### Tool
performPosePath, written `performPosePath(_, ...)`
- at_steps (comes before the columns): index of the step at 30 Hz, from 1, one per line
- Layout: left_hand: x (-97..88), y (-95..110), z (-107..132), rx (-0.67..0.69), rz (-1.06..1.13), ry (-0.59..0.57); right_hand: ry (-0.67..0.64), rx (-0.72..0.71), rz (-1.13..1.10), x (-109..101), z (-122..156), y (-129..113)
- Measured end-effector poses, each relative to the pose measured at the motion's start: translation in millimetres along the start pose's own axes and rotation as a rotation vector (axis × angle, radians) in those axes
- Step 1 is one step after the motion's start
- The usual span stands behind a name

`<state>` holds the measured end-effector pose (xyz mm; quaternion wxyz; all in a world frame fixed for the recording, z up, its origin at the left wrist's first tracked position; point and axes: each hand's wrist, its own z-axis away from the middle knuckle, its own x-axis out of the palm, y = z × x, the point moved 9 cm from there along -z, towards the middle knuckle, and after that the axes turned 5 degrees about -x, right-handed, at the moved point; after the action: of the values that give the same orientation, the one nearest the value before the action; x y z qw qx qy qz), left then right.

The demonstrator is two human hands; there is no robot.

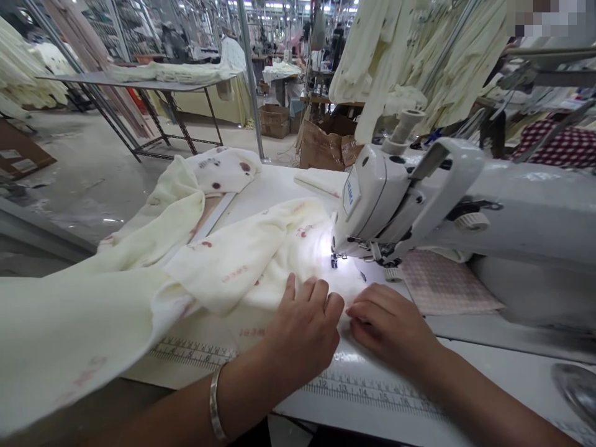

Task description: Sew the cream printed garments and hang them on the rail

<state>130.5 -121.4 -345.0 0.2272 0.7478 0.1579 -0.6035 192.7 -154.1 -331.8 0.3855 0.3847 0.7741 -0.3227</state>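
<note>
A cream printed garment (251, 248) with small reddish motifs lies across the sewing table and hangs over its left front side. My left hand (310, 326), a metal bangle at its wrist, rests on the garment with fingers curled and closed on the cloth. Just right of it, my right hand (388, 323) is closed in a pinch at the cloth's near right edge; the fingertips partly hide what they grip. Both hands are in front of the lit presser foot (334, 261) of a white sewing machine (372, 192). Part of the cloth lies close to the foot.
A printed ruler strip (372, 392) runs along the table's front edge. Pink checked cloth (447, 282) lies under the machine arm. Beyond the table are a cardboard box (321, 146), a metal-legged table (153, 82) with stacked cloth, and hanging cream garments (447, 62).
</note>
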Motion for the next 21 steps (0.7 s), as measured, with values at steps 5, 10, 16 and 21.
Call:
performPosePath(5,4.0,0,-2,0.004,-0.075,0.062,-0.098,-0.028,0.036,12,5,-2)
performPosePath(10,10.0,-8,0,0.0,-0.004,-0.062,-0.082,-0.04,0.047,8,3,-5)
performPosePath(16,12.7,-14,9,0.082,0.061,-0.112,-0.079,-0.05,0.076,10,2,-13)
performPosePath(21,14.5,-18,12,0.086,0.112,-0.169,-0.099,-0.051,0.065,13,1,-18)
